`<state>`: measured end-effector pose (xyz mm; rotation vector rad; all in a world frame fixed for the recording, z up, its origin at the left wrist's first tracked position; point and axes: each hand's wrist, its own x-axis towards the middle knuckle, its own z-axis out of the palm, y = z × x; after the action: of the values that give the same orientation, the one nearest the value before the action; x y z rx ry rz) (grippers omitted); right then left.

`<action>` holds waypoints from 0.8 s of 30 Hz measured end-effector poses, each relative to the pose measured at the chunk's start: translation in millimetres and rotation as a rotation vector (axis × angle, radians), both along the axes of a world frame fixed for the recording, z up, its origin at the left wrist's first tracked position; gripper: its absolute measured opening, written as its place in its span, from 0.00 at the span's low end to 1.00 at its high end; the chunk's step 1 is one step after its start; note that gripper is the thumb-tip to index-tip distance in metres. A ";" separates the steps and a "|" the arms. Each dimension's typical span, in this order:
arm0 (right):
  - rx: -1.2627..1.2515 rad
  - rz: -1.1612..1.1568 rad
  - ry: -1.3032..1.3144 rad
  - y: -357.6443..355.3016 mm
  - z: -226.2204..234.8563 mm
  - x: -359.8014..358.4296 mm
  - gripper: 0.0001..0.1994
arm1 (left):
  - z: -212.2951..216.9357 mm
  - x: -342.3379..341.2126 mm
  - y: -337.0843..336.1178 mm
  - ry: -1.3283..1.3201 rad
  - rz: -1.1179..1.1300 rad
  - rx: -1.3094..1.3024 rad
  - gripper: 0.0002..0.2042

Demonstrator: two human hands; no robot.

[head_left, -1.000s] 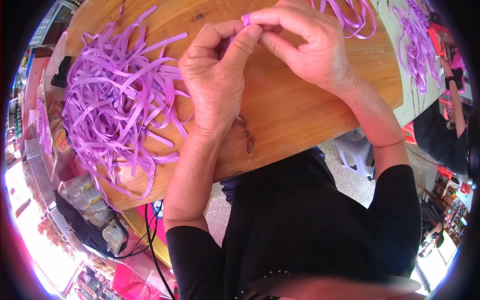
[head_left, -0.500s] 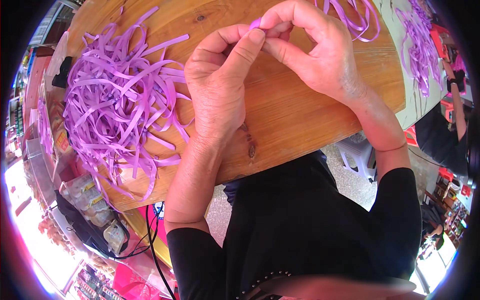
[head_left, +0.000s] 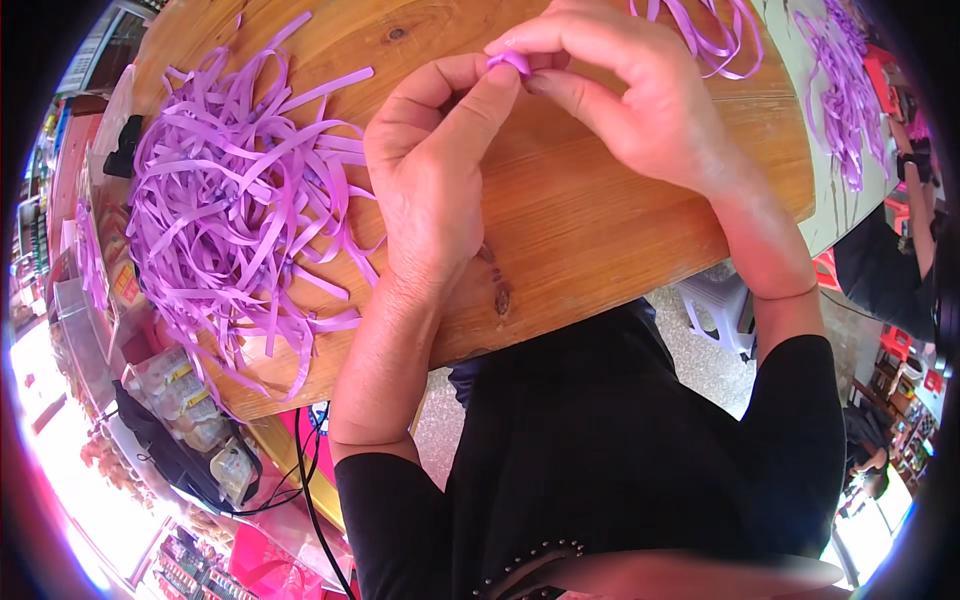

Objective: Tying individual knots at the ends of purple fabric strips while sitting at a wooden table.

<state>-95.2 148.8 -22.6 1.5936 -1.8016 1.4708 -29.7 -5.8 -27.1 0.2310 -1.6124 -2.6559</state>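
A small folded loop of purple ribbon point(head_left: 511, 61) sits between my fingertips above the wooden table. My left hand point(head_left: 432, 165) pinches it between thumb and forefinger. My right hand point(head_left: 640, 105) comes in from the other side, its thumb and forefinger closed on the ribbon's right side; the contact is partly hidden behind the fingers. A large tangled heap of purple ribbons point(head_left: 235, 200) lies on the table to the left of my left wrist. Beyond my right hand, a few more purple ribbon strands point(head_left: 715, 40) rest near the far edge.
The wooden table point(head_left: 590, 240) has its curved edge close to my body. A white surface point(head_left: 800, 110) adjoins it on the right, with another ribbon bunch point(head_left: 840, 100). A person in dark clothing point(head_left: 885, 265) is at the far right. A white stool point(head_left: 720, 310) stands below.
The ribbon now shows as a larger folded loop above my left thumb. My right fingers have shifted slightly left and spread over it; my left hand has barely moved.
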 end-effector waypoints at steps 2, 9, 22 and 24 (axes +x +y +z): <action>0.385 -0.350 0.051 -0.3 19.7 12.9 0.13 | -1.1 1.1 2.5 0.037 0.095 -0.226 0.05; 0.255 -0.255 0.250 0.5 11.5 -4.5 0.14 | -6.2 -0.9 -7.0 0.008 0.035 -0.236 0.06; 0.151 -0.240 0.240 12.7 -4.1 -20.6 0.13 | -11.9 -12.2 -17.7 -0.110 -0.216 -0.259 0.09; 0.024 -0.253 0.270 10.2 -14.0 -26.5 0.13 | -6.1 -10.0 -14.4 -0.105 -0.176 -0.257 0.08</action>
<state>-121.7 158.9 -36.6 1.4332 -1.7907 1.0704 -39.8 -20.1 -33.2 0.2343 -2.0755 -2.5558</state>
